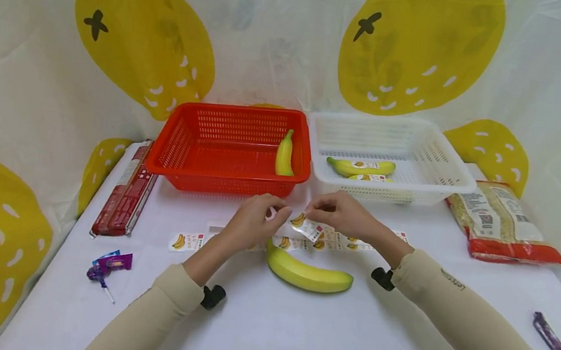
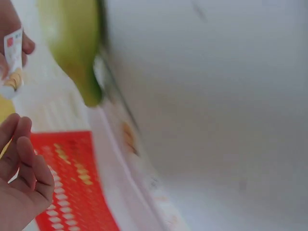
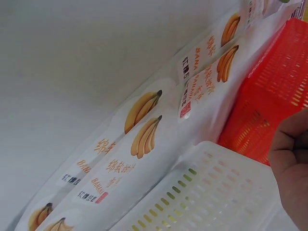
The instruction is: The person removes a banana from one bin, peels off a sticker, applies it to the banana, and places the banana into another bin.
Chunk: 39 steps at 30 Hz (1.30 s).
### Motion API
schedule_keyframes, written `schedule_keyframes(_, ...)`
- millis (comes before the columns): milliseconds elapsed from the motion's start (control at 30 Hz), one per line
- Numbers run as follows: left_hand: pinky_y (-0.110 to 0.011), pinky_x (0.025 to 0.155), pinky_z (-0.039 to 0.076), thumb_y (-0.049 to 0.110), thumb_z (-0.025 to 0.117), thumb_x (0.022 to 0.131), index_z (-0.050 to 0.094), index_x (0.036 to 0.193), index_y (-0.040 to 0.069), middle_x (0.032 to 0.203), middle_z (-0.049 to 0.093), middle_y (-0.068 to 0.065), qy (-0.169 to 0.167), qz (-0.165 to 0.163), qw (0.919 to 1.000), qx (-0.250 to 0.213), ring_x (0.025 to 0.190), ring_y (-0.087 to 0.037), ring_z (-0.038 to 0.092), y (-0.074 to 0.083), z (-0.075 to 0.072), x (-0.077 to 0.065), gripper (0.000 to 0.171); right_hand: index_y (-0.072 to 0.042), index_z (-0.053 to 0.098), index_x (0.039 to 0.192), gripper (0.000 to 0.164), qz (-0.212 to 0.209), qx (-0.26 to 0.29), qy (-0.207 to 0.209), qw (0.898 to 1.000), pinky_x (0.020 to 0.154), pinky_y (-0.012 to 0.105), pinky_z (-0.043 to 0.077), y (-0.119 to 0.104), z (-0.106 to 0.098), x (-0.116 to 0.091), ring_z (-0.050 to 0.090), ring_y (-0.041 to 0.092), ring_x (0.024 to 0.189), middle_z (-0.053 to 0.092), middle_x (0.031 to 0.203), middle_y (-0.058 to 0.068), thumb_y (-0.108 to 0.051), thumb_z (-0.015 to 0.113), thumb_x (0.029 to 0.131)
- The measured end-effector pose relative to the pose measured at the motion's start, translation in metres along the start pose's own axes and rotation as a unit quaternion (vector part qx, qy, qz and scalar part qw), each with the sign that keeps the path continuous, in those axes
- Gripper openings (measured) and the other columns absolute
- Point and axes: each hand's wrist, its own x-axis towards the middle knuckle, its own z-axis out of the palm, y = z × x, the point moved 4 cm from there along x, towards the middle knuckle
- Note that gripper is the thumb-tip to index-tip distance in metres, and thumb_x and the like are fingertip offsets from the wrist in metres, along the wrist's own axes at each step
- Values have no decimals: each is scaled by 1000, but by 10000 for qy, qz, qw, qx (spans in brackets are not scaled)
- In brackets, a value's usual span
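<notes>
My right hand (image 1: 341, 214) pinches a small white sticker (image 1: 306, 227) printed with bananas, holding it by one edge over the strip of stickers (image 1: 333, 238). The same sticker (image 2: 13, 60) shows between that hand's fingers in the left wrist view. Close to its left is my left hand (image 1: 260, 219), fingers loosely bent with nothing between them. A yellow banana (image 1: 307, 275) with a greenish stem lies on the table just in front of the strip, below both hands. In the right wrist view, the strip (image 3: 137, 144) shows banana pictures and lettering, and the right hand is at the edge.
Behind the hands stand a red basket (image 1: 221, 182) holding a banana (image 1: 285, 155) and a white basket (image 1: 390, 190) holding labelled bananas (image 1: 361, 167). Red packets (image 1: 120, 195) and candies (image 1: 111, 262) lie left; a grain bag (image 1: 505, 222) and wrapped candy (image 1: 550, 337) lie right.
</notes>
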Motion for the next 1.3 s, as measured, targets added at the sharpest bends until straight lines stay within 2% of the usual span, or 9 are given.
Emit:
schedule_keyframes(133, -30, 80, 50, 30, 67, 99, 75, 109, 11, 99, 73, -1, -126, 317, 9993, -126, 89, -18, 58, 21, 3, -3, 23, -10, 77, 100, 13, -20, 78, 50, 10000, 80, 29, 53, -4, -2, -12, 61, 18, 85, 71, 91, 3, -20, 68, 98)
schedule_keyframes(267, -25, 70, 46, 21, 69, 98, 74, 95, 12, 84, 69, 2, -42, 519, 9986, -35, 78, -16, 54, 30, 5, -4, 11, -11, 77, 99, 11, -91, 76, 71, 9999, 79, 27, 53, -6, -2, -18, 62, 16, 84, 72, 90, 2, -19, 69, 97)
schedule_keyframes(433, -22, 62, 42, 19, 68, 99, 72, 92, 12, 78, 64, 2, -95, 432, 9988, -193, 72, -14, 51, 30, 7, -4, 10, -9, 77, 99, 12, -117, 79, 101, 9998, 77, 26, 54, -8, -1, -21, 62, 14, 82, 73, 90, 2, -18, 70, 97)
schedule_keyframes(533, -22, 63, 42, 19, 68, 99, 71, 92, 13, 78, 63, 2, -173, 299, 9987, -363, 73, -15, 51, 28, 8, -4, 10, -9, 77, 102, 12, -58, 132, 130, 9998, 76, 25, 54, -8, 0, -22, 62, 15, 82, 73, 91, 4, -18, 70, 96)
schedule_keyframes(733, -24, 68, 45, 20, 67, 99, 71, 95, 13, 82, 63, 0, -180, 49, 9954, -945, 78, -15, 53, 23, 5, -11, 9, -9, 75, 110, 18, -41, -142, 331, 9993, 67, 21, 44, -11, 0, -39, 53, 16, 77, 63, 84, 2, -19, 72, 95)
schedule_keyframes(967, -20, 62, 42, 16, 69, 97, 72, 95, 8, 79, 62, -4, -165, 54, 9892, -1455, 73, -14, 51, 24, 5, -18, 9, -12, 76, 93, 17, 171, -125, 404, 9990, 67, 23, 48, 0, 7, -62, 56, 11, 74, 69, 83, 3, -28, 70, 97)
schedule_keyframes(1133, -19, 63, 43, 18, 70, 97, 73, 100, 8, 83, 64, -3, -307, -224, 9877, -1516, 76, -14, 52, 26, 7, -22, 11, -16, 70, 82, 19, 230, -138, 604, 9978, 63, 23, 43, 0, 10, -69, 51, 11, 71, 58, 74, -2, -28, 70, 97)
schedule_keyframes(1300, -20, 64, 44, 18, 70, 97, 73, 99, 7, 84, 65, -4, -351, -215, 9872, -1542, 76, -13, 53, 25, 9, -23, 11, -10, 68, 83, 23, 303, -52, 597, 9977, 62, 23, 39, -3, 14, -72, 48, 11, 70, 53, 72, -3, -27, 68, 98)
